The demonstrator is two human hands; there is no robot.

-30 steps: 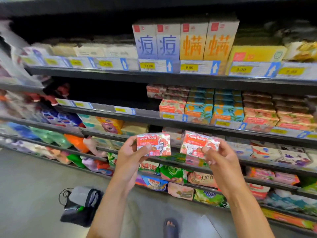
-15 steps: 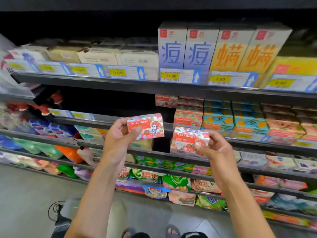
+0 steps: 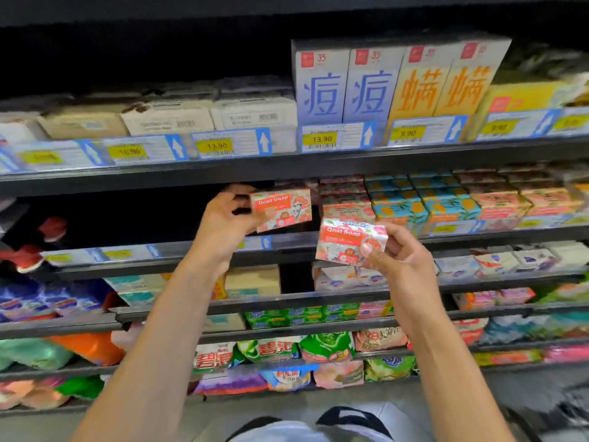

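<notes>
My left hand (image 3: 224,223) grips a red and white Goat Soap box (image 3: 282,208) by its left end and holds it at the mouth of the second shelf, just left of a stack of like boxes (image 3: 345,204). My right hand (image 3: 400,260) pinches a second Goat Soap box (image 3: 349,244) lower down, in front of that shelf's front edge (image 3: 287,247). Both boxes face me with their labels upright.
The top shelf carries tall blue and orange boxes (image 3: 392,84) and pale soap packs (image 3: 172,118) behind price tags. Stacked teal and pink soap boxes (image 3: 446,202) fill the second shelf to the right. Lower shelves hold bagged goods (image 3: 287,349). Dark gap left of my left hand.
Both hands have risen with their boxes. The left box has gone from the front of the lower shelves up into the second shelf opening; the view has tilted up.
</notes>
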